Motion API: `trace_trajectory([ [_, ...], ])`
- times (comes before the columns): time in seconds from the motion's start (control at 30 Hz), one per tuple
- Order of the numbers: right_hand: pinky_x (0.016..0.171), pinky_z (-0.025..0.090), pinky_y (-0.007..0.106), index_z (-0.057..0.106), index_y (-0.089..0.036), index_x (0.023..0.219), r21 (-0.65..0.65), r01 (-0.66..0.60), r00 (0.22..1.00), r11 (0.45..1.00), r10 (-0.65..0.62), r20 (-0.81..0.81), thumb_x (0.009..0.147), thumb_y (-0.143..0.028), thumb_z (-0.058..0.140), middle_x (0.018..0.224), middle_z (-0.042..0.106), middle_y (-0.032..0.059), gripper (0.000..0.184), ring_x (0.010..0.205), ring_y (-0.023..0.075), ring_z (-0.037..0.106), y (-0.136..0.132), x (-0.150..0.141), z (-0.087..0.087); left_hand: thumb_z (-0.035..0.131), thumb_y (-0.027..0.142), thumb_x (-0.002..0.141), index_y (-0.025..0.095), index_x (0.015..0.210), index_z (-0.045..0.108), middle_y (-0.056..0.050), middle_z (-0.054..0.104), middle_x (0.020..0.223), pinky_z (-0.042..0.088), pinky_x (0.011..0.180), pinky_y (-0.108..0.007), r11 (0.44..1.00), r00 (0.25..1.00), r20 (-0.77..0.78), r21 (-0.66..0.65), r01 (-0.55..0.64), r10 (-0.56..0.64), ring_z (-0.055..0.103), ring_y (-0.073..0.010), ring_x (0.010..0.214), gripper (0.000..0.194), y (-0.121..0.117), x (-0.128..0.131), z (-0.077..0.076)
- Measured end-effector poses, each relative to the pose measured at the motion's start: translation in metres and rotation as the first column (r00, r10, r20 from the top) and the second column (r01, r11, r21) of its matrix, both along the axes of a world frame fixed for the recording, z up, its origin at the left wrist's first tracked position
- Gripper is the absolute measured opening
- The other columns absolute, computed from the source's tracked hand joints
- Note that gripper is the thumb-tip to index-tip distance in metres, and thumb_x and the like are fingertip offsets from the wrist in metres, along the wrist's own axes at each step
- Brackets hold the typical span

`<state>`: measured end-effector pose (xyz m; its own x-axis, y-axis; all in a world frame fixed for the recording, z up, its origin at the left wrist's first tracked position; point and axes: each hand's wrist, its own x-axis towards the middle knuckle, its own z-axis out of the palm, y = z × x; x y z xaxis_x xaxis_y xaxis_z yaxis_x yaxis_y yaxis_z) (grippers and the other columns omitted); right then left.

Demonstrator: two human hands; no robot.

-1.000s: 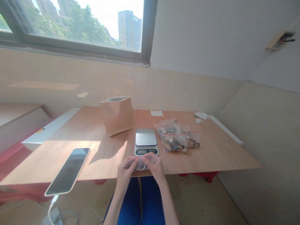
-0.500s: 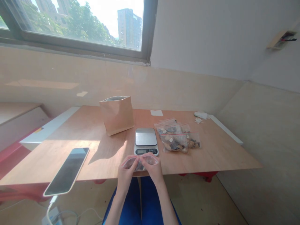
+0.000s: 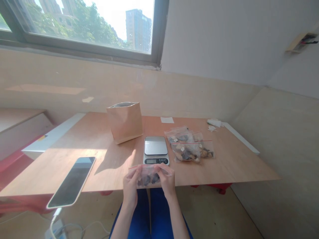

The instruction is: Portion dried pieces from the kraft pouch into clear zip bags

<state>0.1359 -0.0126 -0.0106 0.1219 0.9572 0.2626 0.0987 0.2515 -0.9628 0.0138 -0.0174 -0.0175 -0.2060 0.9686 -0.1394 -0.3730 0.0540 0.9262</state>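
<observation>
Between my two hands is a clear zip bag (image 3: 149, 171) with a red line along its top and dark pieces inside. My left hand (image 3: 131, 182) pinches its upper left part, and my right hand (image 3: 166, 181) grips the upper right. The bag is at the table's front edge, just in front of a digital kitchen scale (image 3: 156, 146) whose metal plate carries nothing. Right of the scale lie several filled zip bags (image 3: 186, 153) with small white labels, overlapping in a pile.
An open brown paper pouch (image 3: 126, 123) stands behind the scale to the left. A phone (image 3: 73, 181) with a plugged-in cable overhangs the front left edge. A white paper (image 3: 167, 120) and crumpled scraps (image 3: 214, 123) lie at the back of the wooden table (image 3: 239, 159).
My hands have moved apart along the bag's top, from pinching together at its middle to holding it near both sides. The bag now faces me flatter, with its dark contents showing more.
</observation>
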Motion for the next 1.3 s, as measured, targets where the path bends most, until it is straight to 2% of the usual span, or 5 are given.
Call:
trace_trajectory([
  [0.2,0.054,0.045,0.026,0.068,-0.017,0.064,-0.121,0.049,0.981,0.991,-0.071,-0.179,0.082,-0.053,0.045,0.055,0.063,0.0035,0.046,0.054,0.0170,0.058,-0.001,-0.001,-0.005,0.057,0.052,0.071,0.012,0.077,0.069,-0.007,0.069,0.070,0.051,0.067,-0.032,0.995,0.994,0.072,-0.064,-0.078,0.082,0.065,-0.0213,0.072,0.042,0.004,0.011,0.004],
  [0.37,0.053,0.045,0.027,0.060,-0.018,0.049,-0.215,0.318,0.924,0.923,-0.353,-0.149,0.081,-0.064,0.033,0.050,0.062,0.0067,0.062,0.048,0.0166,0.055,0.005,0.031,-0.005,0.033,0.057,0.081,0.015,0.084,0.067,-0.011,0.068,0.092,0.044,0.088,-0.039,0.999,0.920,-0.392,0.043,0.003,0.014,0.060,-0.0253,0.096,0.054,0.007,-0.020,0.007],
  [0.5,0.040,0.037,0.027,0.065,-0.015,0.065,-0.321,0.508,0.823,0.800,-0.561,-0.096,0.072,-0.075,0.032,0.051,0.063,0.0084,0.069,0.041,0.0172,0.053,0.017,0.094,-0.005,0.046,0.055,0.075,0.011,0.116,0.051,-0.020,0.050,0.126,0.029,0.100,-0.050,0.904,0.404,-0.848,0.181,-0.388,0.344,0.041,-0.0345,0.121,0.061,0.011,-0.090,0.009],
  [0.6,0.034,0.032,0.027,0.065,-0.012,0.066,-0.380,0.524,0.820,0.762,-0.572,-0.017,0.070,-0.079,0.024,0.046,0.061,0.0087,0.079,0.031,0.0147,0.045,0.032,0.138,-0.009,0.058,0.060,0.061,0.002,0.124,0.038,-0.032,0.036,0.132,0.026,0.095,-0.059,0.796,0.144,-0.974,0.056,-0.602,0.178,0.033,-0.0468,0.122,0.088,0.012,-0.141,0.002],
  [1.3,0.055,0.041,0.030,0.056,-0.017,0.055,-0.191,0.746,0.666,0.638,-0.711,0.227,0.066,-0.072,0.036,0.054,0.060,0.0086,0.059,0.056,0.0216,0.055,0.046,0.179,-0.056,0.041,0.073,0.061,-0.002,0.117,0.047,-0.027,0.054,0.107,0.042,0.082,-0.040,0.835,-0.037,-0.939,-0.285,-0.471,-0.341,0.048,-0.0361,0.105,0.093,-0.003,-0.180,0.013],
])
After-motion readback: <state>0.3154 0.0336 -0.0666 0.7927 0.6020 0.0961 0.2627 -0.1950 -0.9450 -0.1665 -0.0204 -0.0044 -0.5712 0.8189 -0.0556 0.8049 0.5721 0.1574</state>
